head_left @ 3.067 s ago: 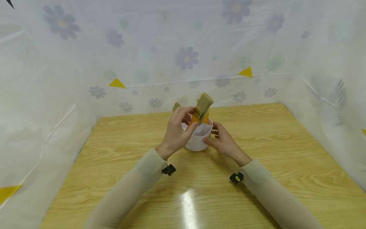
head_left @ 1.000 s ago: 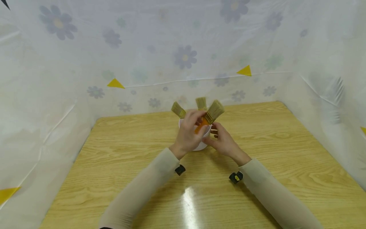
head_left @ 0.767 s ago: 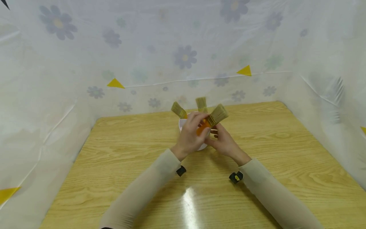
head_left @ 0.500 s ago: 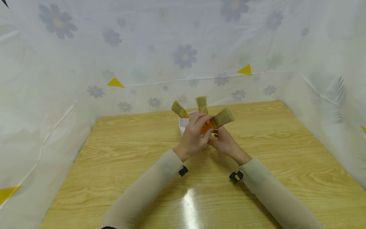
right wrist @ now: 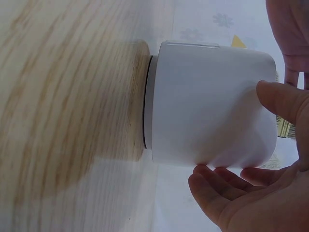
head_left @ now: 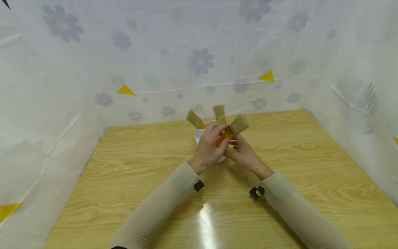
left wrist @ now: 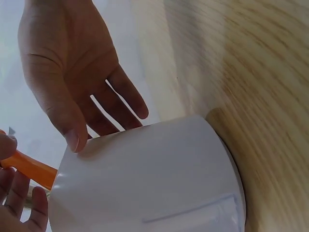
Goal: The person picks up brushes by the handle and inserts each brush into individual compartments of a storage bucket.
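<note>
On the wooden table (head_left: 124, 166) stood a white cup (left wrist: 154, 179) — the left hand (head_left: 209, 147) pinched an orange-handled brush (head_left: 231, 131) just above its rim, while the right hand (head_left: 245, 154) rested open-fingered against its side.

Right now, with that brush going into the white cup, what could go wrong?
The third brush leans far to the right in the left hand; let go like that, it might tip out. The white cup is only steadied by the right hand, so a push could slide or topple it. Two brushes already inside could get knocked.
</note>
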`<state>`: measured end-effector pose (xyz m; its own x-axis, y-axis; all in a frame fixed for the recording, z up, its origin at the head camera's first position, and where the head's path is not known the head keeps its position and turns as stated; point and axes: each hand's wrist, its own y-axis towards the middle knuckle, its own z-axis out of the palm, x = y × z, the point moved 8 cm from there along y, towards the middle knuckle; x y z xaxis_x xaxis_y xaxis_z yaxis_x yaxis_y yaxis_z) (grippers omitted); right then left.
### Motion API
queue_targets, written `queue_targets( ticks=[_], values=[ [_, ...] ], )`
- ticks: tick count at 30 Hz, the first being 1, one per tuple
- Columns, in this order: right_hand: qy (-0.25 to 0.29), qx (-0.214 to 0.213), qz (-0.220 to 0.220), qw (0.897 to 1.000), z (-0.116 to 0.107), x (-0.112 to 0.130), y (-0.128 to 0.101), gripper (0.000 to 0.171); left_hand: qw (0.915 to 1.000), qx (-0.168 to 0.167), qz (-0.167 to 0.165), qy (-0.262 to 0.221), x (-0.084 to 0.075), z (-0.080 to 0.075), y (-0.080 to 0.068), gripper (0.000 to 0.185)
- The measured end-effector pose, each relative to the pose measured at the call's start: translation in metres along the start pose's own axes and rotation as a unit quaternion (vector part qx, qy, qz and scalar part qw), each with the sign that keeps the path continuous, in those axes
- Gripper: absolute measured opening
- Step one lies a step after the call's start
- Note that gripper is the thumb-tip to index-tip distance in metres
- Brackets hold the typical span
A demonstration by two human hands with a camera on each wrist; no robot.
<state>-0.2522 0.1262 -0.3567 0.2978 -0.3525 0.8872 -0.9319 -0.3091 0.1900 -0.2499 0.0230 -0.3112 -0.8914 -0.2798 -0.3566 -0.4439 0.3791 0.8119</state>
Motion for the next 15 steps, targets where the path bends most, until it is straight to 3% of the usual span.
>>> queue_targets(
  ticks=[8, 15],
  values=[
    [-0.012, -0.001, 0.015, 1.0, 0.0, -0.001, 0.0, 0.066, 0.9991, 0.002, -0.036, 0.024, 0.011, 0.003, -0.005, 0.042],
    [-0.02, 0.001, 0.006, 1.0, 0.001, 0.001, 0.0, 0.066, 0.9964, 0.003, -0.047, 0.07, 0.014, 0.004, -0.007, 0.041]
  ],
)
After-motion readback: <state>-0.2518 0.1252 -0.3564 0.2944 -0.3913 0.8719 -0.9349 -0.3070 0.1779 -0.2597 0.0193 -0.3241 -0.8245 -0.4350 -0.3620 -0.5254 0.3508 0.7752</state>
